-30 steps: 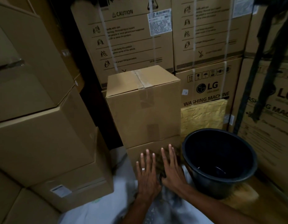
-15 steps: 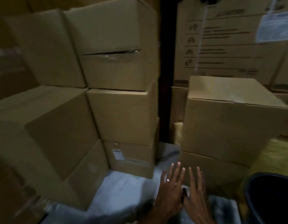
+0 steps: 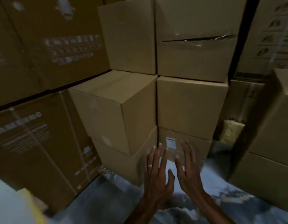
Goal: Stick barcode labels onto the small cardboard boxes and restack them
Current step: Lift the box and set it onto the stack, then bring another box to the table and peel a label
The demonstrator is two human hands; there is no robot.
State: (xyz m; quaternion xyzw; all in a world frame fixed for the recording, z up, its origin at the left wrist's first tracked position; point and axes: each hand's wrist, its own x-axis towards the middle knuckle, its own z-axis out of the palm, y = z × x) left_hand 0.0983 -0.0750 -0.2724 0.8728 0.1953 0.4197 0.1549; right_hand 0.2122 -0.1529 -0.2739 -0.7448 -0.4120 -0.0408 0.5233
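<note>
Against the dim back of a storeroom, plain cardboard boxes rise in 2 adjoining stacks, the right one 3 high. Its bottom box (image 3: 188,147) sits on pale crinkled plastic sheeting (image 3: 107,199) that covers the floor, and a small white barcode label (image 3: 170,142) is stuck to its front face. Above it, the top box (image 3: 195,38) shows a dark slit under glossy clear tape. Large printed cartons (image 3: 39,139) wall in the left side, with white lettering too blurred to read fully. Another brown stack (image 3: 272,143) stands at the right edge, and a yellowish wrapped parcel (image 3: 231,133) shows in the gap behind it.

Both hands reach toward the labelled box with fingers straight and spread, holding nothing. The left hand (image 3: 156,173), wearing a ring, has its fingertips at the box's lower left corner; the right hand (image 3: 188,168) hovers just right of the label. Whether either actually touches the cardboard cannot be told.
</note>
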